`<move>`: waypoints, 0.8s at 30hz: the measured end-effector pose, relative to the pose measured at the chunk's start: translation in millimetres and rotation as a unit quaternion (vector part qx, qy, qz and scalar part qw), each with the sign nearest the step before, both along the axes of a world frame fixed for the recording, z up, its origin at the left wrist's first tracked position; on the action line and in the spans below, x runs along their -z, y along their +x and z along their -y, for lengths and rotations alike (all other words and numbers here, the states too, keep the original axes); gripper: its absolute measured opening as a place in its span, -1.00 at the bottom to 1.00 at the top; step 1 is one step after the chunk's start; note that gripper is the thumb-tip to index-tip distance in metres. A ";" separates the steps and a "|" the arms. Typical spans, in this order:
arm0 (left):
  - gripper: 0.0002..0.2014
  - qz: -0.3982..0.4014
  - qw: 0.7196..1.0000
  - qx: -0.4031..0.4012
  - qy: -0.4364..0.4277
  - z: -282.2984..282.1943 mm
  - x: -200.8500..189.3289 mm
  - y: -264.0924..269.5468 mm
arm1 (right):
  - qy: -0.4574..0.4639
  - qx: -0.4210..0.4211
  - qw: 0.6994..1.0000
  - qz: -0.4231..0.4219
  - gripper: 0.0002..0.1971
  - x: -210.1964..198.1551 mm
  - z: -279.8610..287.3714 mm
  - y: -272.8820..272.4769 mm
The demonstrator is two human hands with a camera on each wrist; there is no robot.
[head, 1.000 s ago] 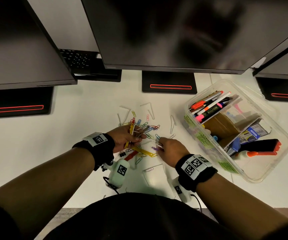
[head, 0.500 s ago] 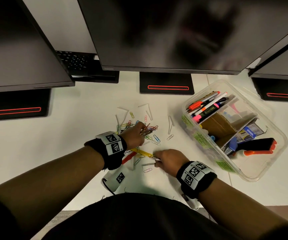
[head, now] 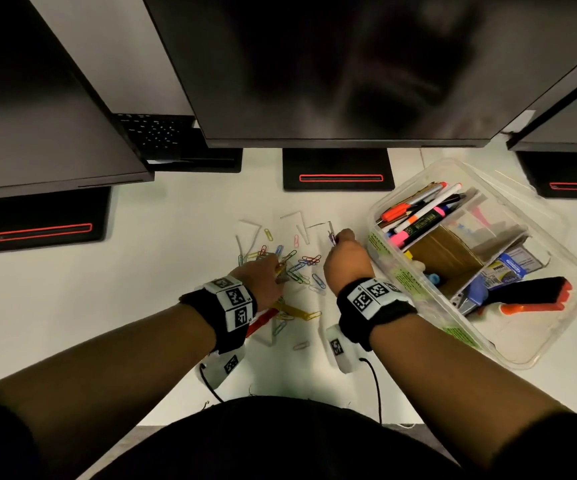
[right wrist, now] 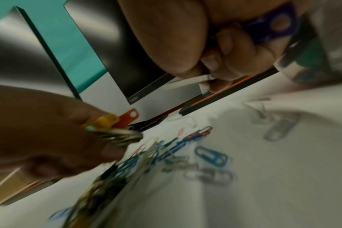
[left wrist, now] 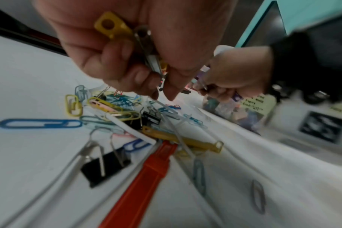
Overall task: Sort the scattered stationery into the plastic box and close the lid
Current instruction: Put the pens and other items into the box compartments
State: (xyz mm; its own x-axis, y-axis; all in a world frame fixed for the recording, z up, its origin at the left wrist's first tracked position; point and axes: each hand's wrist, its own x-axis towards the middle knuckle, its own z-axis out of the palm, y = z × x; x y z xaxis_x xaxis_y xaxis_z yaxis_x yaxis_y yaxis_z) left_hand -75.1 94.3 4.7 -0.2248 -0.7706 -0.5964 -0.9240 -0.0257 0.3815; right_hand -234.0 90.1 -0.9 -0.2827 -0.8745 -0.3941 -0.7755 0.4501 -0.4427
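From the head camera, I see my right hand (head: 346, 261) has moved up from the near edge of the paper clips (head: 294, 265) toward the open plastic box (head: 557, 237), pinching a purple strip (head: 332, 238). My left hand (head: 259, 278) stays over the pile.

At the left wrist, fingers grip a yellow strip (left wrist: 112, 26) and a metal clip (left wrist: 146, 46).

At the right wrist, blurred, the purple strip's end (right wrist: 273, 29) shows in my clenched fingers; boxing it looks next.

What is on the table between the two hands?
Between the left hand and right hand, the head view shows loose coloured paper clips lying on the white table.
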 end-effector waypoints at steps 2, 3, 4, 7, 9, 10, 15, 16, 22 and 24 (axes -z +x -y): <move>-0.69 0.032 0.999 0.027 -0.004 -0.9 -0.7 -0.5 | 0.009 0.037 0.999 0.002 -0.61 0.1 15.2 0.3; -0.70 0.048 0.998 0.042 -0.004 -1.3 0.1 -0.9 | 0.019 0.040 0.999 0.000 -0.62 -0.8 18.4 -0.7; -0.69 0.059 0.997 0.057 -0.005 -2.2 1.0 -2.2 | 0.032 0.044 0.999 -0.001 -0.64 -2.7 18.6 -1.8; -0.62 0.095 0.989 0.110 -0.010 -4.0 6.7 -7.5 | 0.088 -0.111 0.978 -0.154 -0.67 -10.1 9.4 -2.5; -0.62 0.114 0.983 0.140 -0.019 -3.6 9.7 -11.4 | 0.106 -0.126 0.974 -0.157 -0.67 -12.1 8.3 -3.2; -0.63 0.119 0.981 0.152 -0.022 -3.4 10.1 -13.0 | 0.118 -0.073 0.983 -0.122 -0.67 -14.2 7.6 -2.8; -0.70 0.105 0.987 0.115 -0.032 1.9 9.4 -12.7 | 0.187 -0.077 0.972 -0.123 -0.63 -23.3 7.2 -2.8; -0.72 0.095 0.990 0.099 -0.032 3.7 6.4 -11.5 | 0.185 -0.091 0.971 -0.123 -0.63 -29.3 3.7 -1.6; -0.77 0.056 0.994 0.066 -0.067 17.7 -21.6 -5.3 | 0.116 -0.005 0.992 0.059 -0.64 -62.8 -10.4 -5.5; -0.80 0.025 0.994 0.062 -0.088 23.9 -37.3 -11.8 | 0.088 0.014 0.988 0.129 -0.71 -81.6 -13.6 -13.8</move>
State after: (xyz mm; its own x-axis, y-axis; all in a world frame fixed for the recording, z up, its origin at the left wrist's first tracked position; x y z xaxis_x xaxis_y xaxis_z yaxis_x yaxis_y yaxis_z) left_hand -86.8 70.5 42.0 -0.2986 -0.8324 -0.4668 -0.9336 0.1533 0.3238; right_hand -247.8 103.7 80.7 -0.1773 -0.7796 -0.6006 -0.6331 0.5576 -0.5369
